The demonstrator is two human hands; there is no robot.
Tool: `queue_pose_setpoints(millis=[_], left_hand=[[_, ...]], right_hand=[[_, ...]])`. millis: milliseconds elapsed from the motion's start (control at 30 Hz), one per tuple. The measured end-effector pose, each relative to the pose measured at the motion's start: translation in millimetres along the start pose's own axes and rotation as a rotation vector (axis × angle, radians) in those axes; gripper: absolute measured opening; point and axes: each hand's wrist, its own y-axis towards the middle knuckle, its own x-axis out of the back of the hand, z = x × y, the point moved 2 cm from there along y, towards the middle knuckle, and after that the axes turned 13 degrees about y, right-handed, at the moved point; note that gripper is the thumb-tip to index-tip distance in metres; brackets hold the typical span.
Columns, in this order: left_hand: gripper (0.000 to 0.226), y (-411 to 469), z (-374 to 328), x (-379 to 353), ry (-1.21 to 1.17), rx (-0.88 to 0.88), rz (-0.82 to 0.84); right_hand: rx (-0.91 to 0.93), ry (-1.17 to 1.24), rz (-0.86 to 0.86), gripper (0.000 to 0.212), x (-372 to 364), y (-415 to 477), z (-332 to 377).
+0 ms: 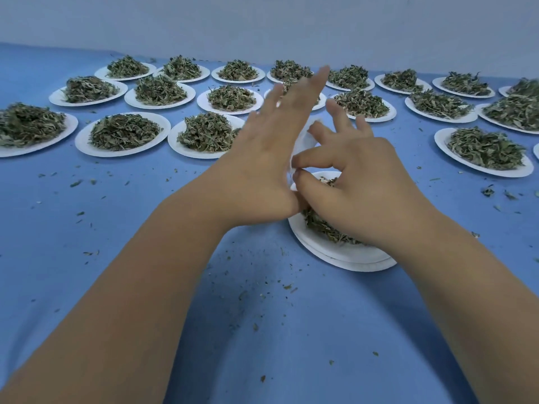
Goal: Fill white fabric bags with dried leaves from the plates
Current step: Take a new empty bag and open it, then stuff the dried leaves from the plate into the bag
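Over the near plate point(335, 252), the right hand point(364, 182) pinches the white bag point(306, 138), the left hand point(262, 158) lies flat against it. Beyond that plate, many full plates point(122, 153) wait

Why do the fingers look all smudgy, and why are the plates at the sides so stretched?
Head view: the left hand smears at the fingertips, likely motion blur, and the white bag looks hazy; the right hand is crisper. Head view: the wide lens stretches the plates at the edges. Head view: soft light, only faint shadows on the blue cloth.
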Motion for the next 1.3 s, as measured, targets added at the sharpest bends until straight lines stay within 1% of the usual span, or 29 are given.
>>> queue_pose_setpoints(millis=[67, 133, 233, 300, 400, 533, 567, 633, 667, 733, 800, 867, 900, 933, 967, 1033, 1067, 1100, 1133, 1167, 1200, 1267, 1300], left_hand=[[0.116, 0, -1, -1, -0.088, -0.004, -0.003], [0.115, -1, 1, 0, -0.12, 0.001, -0.005], [0.11, -1, 7, 1, -0.16, 0.022, -0.051], [0.105, -1, 11, 2, -0.177, 0.048, -0.08], [0.097, 0, 16, 2, -0.163, 0.085, -0.093], [0.086, 1, 19, -1, -0.112, 0.117, -0.056], [0.08, 1, 20, -2, -0.083, 0.122, -0.045], [0.069, 1, 23, -4, -0.07, 0.14, -0.045], [0.06, 1, 25, -4, -0.09, 0.147, -0.057], [0.044, 1, 29, -3, -0.079, 0.145, -0.084], [0.043, 0, 31, -1, -0.032, 0.159, -0.094], [0.04, -1, 33, 0, 0.004, 0.18, -0.085], [0.04, -1, 33, 0, 0.02, 0.188, -0.076], [0.042, 0, 33, 0, 0.037, 0.193, -0.064], [0.043, 0, 32, 0, 0.053, 0.195, -0.05], [0.045, 1, 29, -2, 0.07, 0.194, -0.025], [0.044, 1, 29, -3, 0.066, 0.191, -0.022], [0.043, 1, 28, -3, 0.056, 0.187, -0.025], [0.043, 1, 28, -4, 0.043, 0.186, -0.028], [0.044, 1, 27, -4, 0.031, 0.189, -0.026], [0.046, 1, 27, -4, 0.024, 0.188, -0.02], [0.048, 2, 25, -5, 0.03, 0.173, -0.015], [0.047, 1, 24, -4, 0.026, 0.167, -0.018]], right_hand=[[0.032, 0.012, 0.024, 0.027, -1, -1, 3], [0.065, 0.031, 0.034, 0.03, -1, -2, 6], [0.121, 0.073, 0.019, 0.027, 0, -3, 7], [0.124, 0.123, -0.001, 0.024, 0, -5, 5], [0.125, 0.202, -0.025, 0.023, 1, -6, 3], [0.131, 0.336, -0.023, 0.031, 1, -5, 2], [0.125, 0.374, -0.03, 0.03, 1, -5, 1], [0.091, 0.426, -0.061, 0.023, 2, -6, 0], [0.079, 0.427, -0.085, 0.02, 2, -6, -1], [0.091, 0.36, -0.153, 0.026, 5, -8, -2], [0.122, 0.281, -0.237, 0.028, 13, -9, -3], [0.081, 0.252, -0.263, 0.022, 26, -9, -7], [0.044, 0.24, -0.214, 0.017, 31, -10, -11], [0.005, 0.215, -0.119, 0.015, 34, -11, -15], [-0.025, 0.171, -0.016, 0.021, 35, -13, -19], [-0.041, 0.043, 0.17, 0.044, 33, -18, -26], [-0.04, -0.009, 0.241, 0.052, 30, -20, -28], [-0.035, -0.04, 0.286, 0.056, 28, -22, -29], [-0.024, -0.051, 0.295, 0.057, 27, -22, -30], [-0.013, -0.039, 0.263, 0.052, 27, -22, -30], [0.001, 0.001, 0.185, 0.042, 29, -20, -29], [0.083, 0.101, -0.027, 0.019, 36, -15, -24], [0.149, 0.125, -0.101, 0.016, 38, -13, -19]])
